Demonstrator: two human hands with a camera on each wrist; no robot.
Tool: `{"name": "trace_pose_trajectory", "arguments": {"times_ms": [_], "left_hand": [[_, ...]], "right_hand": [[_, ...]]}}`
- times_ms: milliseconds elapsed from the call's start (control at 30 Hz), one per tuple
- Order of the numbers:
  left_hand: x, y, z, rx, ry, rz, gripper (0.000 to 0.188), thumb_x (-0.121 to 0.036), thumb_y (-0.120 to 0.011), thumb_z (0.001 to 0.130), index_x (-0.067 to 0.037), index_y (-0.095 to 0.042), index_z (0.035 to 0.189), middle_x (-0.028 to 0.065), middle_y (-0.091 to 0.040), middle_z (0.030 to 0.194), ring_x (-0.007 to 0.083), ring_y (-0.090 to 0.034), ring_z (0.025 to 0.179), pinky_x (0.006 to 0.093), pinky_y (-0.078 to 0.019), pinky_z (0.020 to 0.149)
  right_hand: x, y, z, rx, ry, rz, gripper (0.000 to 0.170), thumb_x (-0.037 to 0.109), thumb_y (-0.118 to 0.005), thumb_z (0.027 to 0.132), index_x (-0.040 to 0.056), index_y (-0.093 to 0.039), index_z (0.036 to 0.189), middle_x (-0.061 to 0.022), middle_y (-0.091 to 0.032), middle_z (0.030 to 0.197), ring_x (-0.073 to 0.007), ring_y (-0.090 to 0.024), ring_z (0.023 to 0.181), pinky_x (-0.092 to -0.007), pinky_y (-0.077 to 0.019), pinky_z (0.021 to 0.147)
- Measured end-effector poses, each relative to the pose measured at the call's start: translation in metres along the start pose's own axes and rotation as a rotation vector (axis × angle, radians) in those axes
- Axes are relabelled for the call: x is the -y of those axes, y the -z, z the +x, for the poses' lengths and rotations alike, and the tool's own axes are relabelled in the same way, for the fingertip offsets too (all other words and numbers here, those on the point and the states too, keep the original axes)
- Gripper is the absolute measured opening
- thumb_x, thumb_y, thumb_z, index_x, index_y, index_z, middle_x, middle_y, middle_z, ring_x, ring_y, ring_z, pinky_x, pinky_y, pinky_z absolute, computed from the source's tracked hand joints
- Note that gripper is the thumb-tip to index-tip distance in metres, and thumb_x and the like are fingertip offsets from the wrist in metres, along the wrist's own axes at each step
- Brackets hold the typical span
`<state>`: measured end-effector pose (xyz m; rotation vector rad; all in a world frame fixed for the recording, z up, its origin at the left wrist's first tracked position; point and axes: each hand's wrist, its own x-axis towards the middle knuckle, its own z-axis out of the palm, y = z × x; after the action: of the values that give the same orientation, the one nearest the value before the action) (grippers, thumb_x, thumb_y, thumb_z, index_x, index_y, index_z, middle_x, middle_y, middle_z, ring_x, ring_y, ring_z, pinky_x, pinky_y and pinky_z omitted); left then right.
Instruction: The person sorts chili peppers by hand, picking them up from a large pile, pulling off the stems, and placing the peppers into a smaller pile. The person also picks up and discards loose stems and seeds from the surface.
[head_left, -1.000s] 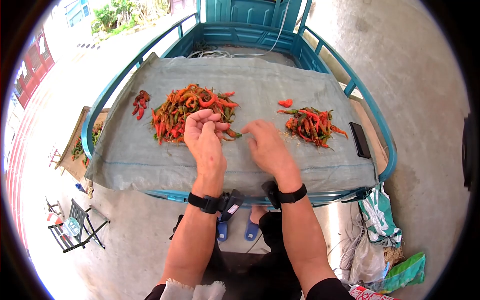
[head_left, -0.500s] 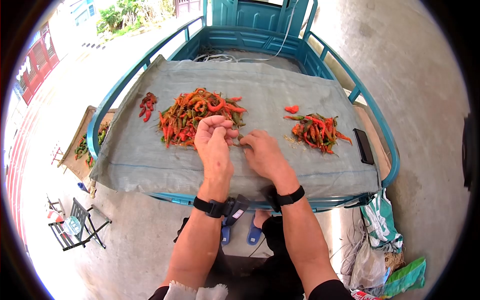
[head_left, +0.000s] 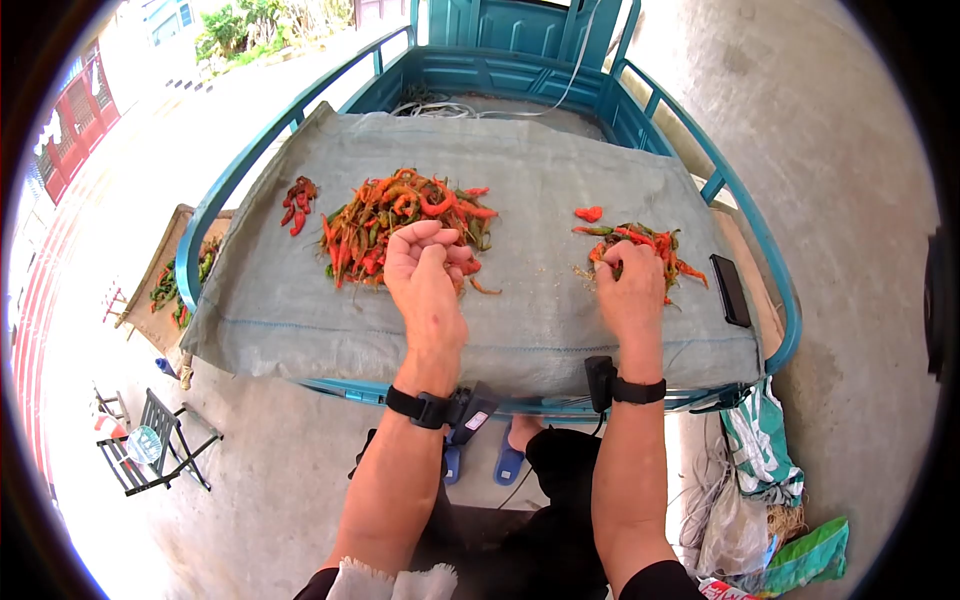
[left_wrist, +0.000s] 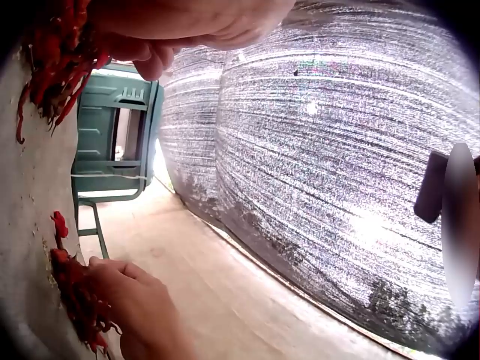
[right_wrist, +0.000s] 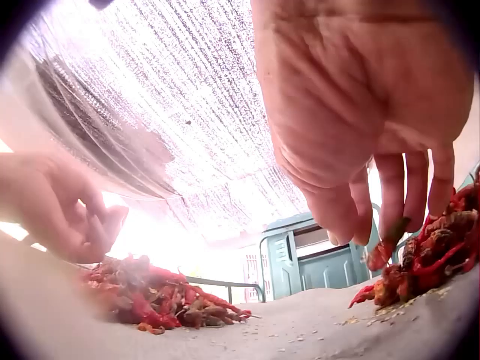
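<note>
My right hand (head_left: 632,290) is over the smaller heap of chili peppers (head_left: 665,243), fingers pointing down into its near left side. In the right wrist view its fingers hang fairly straight with gaps between them, and a red chili pepper with a green stem (right_wrist: 384,249) lies right at the fingertips. The left hand (head_left: 428,275) is held palm up at the front edge of the larger heap of red, orange and green chili peppers (head_left: 385,205), its fingers loosely curled; nothing shows in it. A single orange chili pepper (head_left: 485,287) lies on the cloth beside that heap.
A grey woven cloth (head_left: 540,180) covers the near part of a teal cart bed (head_left: 500,70) with side rails. A small red cluster (head_left: 299,205) lies far left, a red piece (head_left: 589,214) behind the smaller heap. A phone (head_left: 730,290) rests at the right edge. Pale seeds dot the cloth.
My right hand has moved from the near right edge of the larger heap across to the smaller heap. The left hand stays in front of the larger heap, much as before.
</note>
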<state>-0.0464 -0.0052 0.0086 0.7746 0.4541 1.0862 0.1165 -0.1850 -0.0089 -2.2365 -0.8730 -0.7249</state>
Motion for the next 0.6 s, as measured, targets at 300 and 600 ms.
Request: {"name": "trace_pose_trajectory", "arguments": {"times_ms": [300,600], "left_hand": [[-0.008,0.004,0.003,-0.1,-0.191,0.042,0.027,0.006,-0.047,0.096,-0.006,-0.057,0.118,0.0087,-0.067,0.114,0.0181,-0.07,0.096,0.0288,-0.051,0.071],[-0.011,0.003,0.003,-0.095,-0.262,0.024,0.025,0.006,-0.045,0.095,-0.005,-0.057,0.114,0.0087,-0.068,0.108,0.0165,-0.068,0.09,0.0272,-0.0505,0.068]], "right_hand": [[0.021,-0.012,-0.004,0.135,-0.001,0.364,0.024,0.009,-0.075,0.081,0.004,-0.064,0.101,-0.0186,-0.065,0.103,-0.0395,-0.061,0.107,-0.0477,-0.0494,0.095],[0.096,-0.047,-0.022,0.427,0.14,0.513,0.048,0.031,-0.081,0.083,0.0036,-0.063,0.119,-0.0176,-0.065,0.117,-0.0384,-0.062,0.109,-0.0462,-0.0531,0.094]]}}
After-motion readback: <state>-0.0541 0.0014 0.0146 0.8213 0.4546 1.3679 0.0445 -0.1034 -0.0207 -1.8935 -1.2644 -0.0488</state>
